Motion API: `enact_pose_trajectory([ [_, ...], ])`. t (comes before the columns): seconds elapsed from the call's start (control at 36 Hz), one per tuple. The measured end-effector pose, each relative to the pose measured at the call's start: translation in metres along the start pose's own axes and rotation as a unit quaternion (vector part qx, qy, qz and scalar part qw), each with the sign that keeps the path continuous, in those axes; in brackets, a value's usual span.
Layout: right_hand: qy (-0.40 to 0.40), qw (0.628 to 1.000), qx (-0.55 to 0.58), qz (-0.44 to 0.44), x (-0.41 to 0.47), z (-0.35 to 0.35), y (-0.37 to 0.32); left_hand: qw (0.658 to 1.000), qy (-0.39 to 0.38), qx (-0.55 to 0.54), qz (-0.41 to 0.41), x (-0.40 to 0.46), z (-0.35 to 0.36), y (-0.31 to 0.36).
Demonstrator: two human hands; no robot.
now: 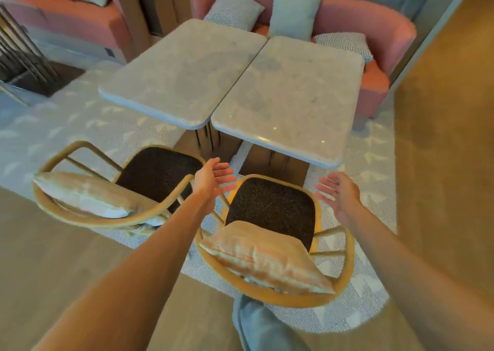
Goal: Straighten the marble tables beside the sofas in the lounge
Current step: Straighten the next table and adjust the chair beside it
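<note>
Two marble counters stand edge to edge before the pink sofa (374,29): the left counter (181,72) sits skewed, its near corner overlapping the line of the right counter (288,96). The slabs are likely heavy, stiff and slick, best gripped at the near edges. The left hand (211,179) and right hand (339,192) reach forward over the rattan chair (270,243), palms inward, fingers straight and apart, holding nothing.

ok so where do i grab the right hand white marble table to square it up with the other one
Probably by the two long side edges of the right white marble table, near its front rounded corners, coming over the wicker chair from this near side. The overhanging slab leaves room for fingers underneath. Both the left hand and right hand are open.
</note>
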State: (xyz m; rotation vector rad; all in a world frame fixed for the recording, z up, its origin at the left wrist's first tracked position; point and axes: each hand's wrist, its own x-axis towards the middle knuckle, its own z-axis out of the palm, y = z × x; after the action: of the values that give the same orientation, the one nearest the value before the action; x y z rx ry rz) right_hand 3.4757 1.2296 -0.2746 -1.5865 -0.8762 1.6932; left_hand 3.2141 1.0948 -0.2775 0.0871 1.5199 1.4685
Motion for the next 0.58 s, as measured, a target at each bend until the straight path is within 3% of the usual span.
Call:
enact_pose_trajectory([
  [0.31,-0.003,0.972,0.140,0.189,0.134,0.104,0.013,0.992,0.035,-0.051,-0.107,0.171,0.004,0.025],
  [0.58,0.049,0.946,0.231,0.220,0.232,0.162,0.024,0.974,0.014,-0.121,-0.192,0.301,0.055,0.028],
])
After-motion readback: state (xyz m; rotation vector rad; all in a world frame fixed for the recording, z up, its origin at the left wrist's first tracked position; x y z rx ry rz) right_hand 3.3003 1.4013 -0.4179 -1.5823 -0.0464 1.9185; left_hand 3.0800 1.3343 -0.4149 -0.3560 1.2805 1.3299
